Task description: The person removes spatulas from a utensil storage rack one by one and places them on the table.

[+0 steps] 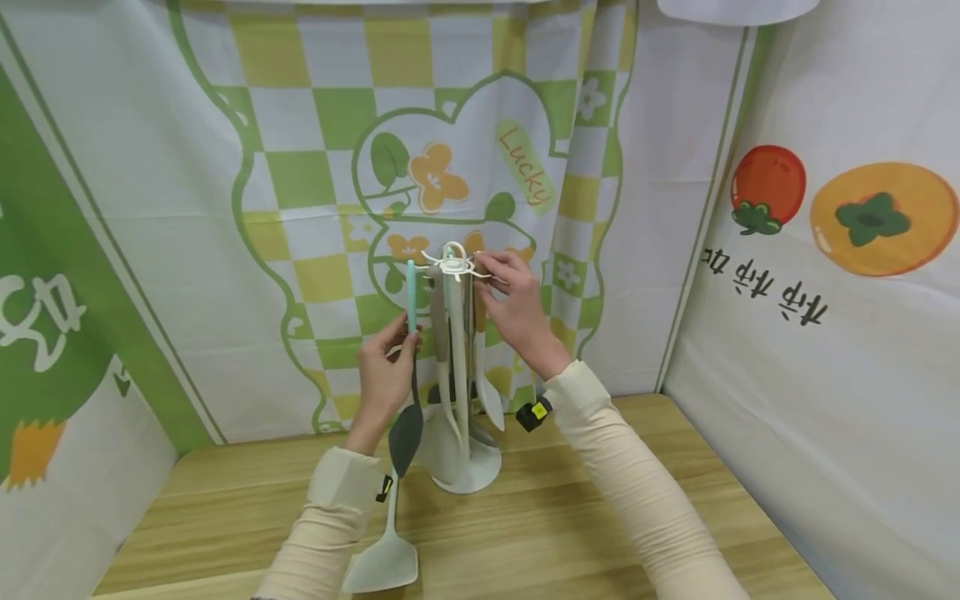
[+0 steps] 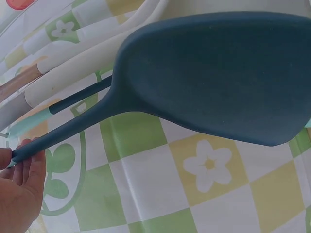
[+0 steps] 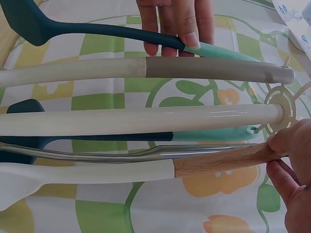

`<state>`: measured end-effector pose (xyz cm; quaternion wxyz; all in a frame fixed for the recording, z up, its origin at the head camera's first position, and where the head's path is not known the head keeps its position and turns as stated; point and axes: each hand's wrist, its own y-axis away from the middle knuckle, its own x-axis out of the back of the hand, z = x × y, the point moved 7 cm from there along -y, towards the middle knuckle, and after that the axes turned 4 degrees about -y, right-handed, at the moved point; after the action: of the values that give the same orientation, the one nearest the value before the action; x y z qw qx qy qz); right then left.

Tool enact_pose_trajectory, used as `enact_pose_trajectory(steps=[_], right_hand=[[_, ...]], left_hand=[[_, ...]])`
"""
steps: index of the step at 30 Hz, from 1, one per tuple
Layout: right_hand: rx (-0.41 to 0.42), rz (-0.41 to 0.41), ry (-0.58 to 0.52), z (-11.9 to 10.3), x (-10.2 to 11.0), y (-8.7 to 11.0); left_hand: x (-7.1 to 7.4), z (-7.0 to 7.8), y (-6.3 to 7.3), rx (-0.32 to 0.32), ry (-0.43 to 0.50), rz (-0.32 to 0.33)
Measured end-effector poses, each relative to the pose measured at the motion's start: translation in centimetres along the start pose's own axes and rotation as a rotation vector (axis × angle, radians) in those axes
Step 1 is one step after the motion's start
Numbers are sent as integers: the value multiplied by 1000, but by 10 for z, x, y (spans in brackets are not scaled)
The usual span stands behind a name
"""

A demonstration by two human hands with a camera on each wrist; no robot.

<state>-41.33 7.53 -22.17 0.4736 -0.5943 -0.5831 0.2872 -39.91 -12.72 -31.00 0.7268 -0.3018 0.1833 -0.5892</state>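
My left hand (image 1: 384, 371) pinches a dark teal spatula (image 2: 209, 73) where its mint handle meets the dark shaft. The spatula hangs blade down at the left of a white utensil rack (image 1: 487, 467); its handle top is close to the rack's hooked ring (image 1: 454, 266). My right hand (image 1: 517, 302) pinches the top end of a wooden handle (image 3: 221, 162) on a white utensil (image 3: 112, 174), right at the ring's right side. Between the hands hang a grey-handled utensil (image 3: 214, 69), a second mint-handled teal utensil (image 3: 209, 134) and a metal-shafted one (image 3: 121, 156).
A pale, wide-bladed turner (image 1: 386, 562) lies on the wooden table (image 1: 585, 500) in front of the rack, left of its base. A checkered curtain (image 1: 330, 183) hangs close behind the rack. Printed white cloth (image 1: 817, 400) closes off the right side.
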Motion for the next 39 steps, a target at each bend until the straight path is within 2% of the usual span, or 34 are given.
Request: enact_pose_trajectory(steps=[7,14,18,39], right_hand=[[0,5,10,-1,1,1],[-4,9,11,-2,2,0],[-6,12,12,-2,3,1],[-16,15,11,-8,1,2]], left_hand=[[0,5,2,-35,-4,17],[-2,4,1,32,5,7],[-3,2,0,47,9,19],[6,7,2,28,10,51]])
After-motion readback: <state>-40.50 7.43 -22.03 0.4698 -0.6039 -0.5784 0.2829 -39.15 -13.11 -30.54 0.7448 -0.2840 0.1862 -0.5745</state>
